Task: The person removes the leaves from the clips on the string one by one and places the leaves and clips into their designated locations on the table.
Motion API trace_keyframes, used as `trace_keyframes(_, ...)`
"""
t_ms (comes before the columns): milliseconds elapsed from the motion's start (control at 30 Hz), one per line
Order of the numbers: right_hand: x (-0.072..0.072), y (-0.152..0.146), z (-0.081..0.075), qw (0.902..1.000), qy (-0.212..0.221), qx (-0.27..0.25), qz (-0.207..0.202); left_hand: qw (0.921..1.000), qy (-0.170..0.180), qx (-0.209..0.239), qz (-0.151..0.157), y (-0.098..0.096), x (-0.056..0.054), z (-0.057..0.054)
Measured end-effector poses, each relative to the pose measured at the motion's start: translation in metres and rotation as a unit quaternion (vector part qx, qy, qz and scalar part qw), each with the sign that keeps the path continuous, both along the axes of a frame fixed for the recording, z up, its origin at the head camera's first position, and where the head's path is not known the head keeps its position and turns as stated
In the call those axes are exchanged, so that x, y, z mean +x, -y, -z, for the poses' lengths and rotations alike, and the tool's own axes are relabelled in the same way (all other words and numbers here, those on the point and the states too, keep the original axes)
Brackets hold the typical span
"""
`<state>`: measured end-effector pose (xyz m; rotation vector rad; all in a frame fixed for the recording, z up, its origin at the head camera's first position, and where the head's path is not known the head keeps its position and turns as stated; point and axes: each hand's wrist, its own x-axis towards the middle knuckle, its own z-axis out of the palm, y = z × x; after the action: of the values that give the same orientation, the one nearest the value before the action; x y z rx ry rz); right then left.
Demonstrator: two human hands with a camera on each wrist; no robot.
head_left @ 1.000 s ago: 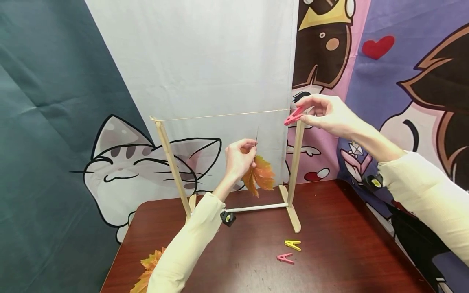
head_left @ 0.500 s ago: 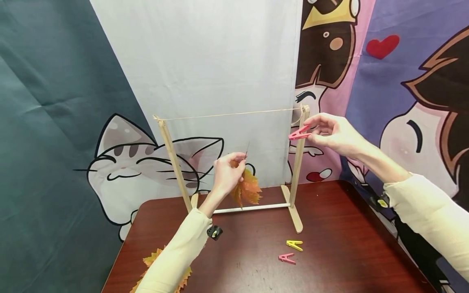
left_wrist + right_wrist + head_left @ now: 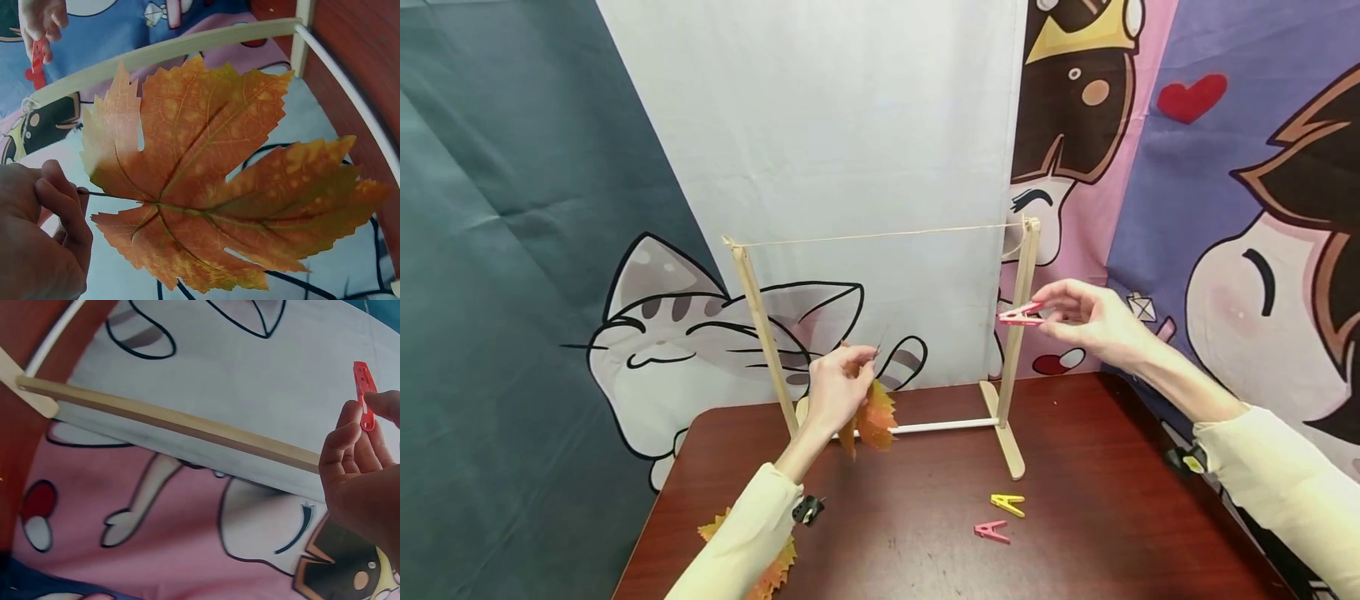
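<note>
My left hand (image 3: 838,385) pinches the thin dark stem of an orange autumn leaf (image 3: 206,194), whose blade hangs below the fingers in the head view. In the left wrist view the whole blade shows, with toothed edges and yellowish tips. My right hand (image 3: 1093,323) holds a red clothespin (image 3: 364,394) between thumb and fingers, beside the right post of a wooden stand (image 3: 1018,325). A thin string (image 3: 880,235) runs between the tops of the two posts, above both hands. The leaf and the clothespin are well apart.
On the dark red table (image 3: 925,558) lie a yellow clothespin (image 3: 1007,504) and a pink clothespin (image 3: 992,532). More orange leaves (image 3: 775,575) lie at the front left, partly under my left sleeve. A white crossbar (image 3: 951,427) joins the stand's feet. Printed cloth hangs behind.
Both hands have come down from the string's height. The left hand has moved down and left with its leaf, and the right hand has lowered with the red clothespin, off the right post's top.
</note>
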<state>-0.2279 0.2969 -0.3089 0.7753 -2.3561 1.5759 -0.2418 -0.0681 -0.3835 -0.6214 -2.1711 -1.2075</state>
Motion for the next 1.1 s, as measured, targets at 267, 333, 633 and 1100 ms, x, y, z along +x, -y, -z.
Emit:
trace_keyframes(267, 0.012, -0.009, 0.04, 0.9987, 0.051, -0.005, -0.003, 0.9959, -0.038, -0.064, -0.051, 0.026, 0.012, 0.021)
trace_keyframes(333, 0.014, -0.011, 0.049, 0.9984, 0.056, -0.007, -0.007, 0.9941, -0.048, -0.077, -0.059, 0.032, 0.014, 0.026)
trace_keyframes(633, 0.027, -0.015, 0.083, 0.996, 0.086, -0.021, -0.012, 0.9876, -0.047, -0.128, -0.078, 0.058, 0.026, 0.048)
trace_keyframes(1100, 0.053, -0.014, 0.145, 0.9929, 0.118, -0.017, 0.004, 0.9703, 0.024, -0.221, -0.096, 0.098, 0.047, 0.069)
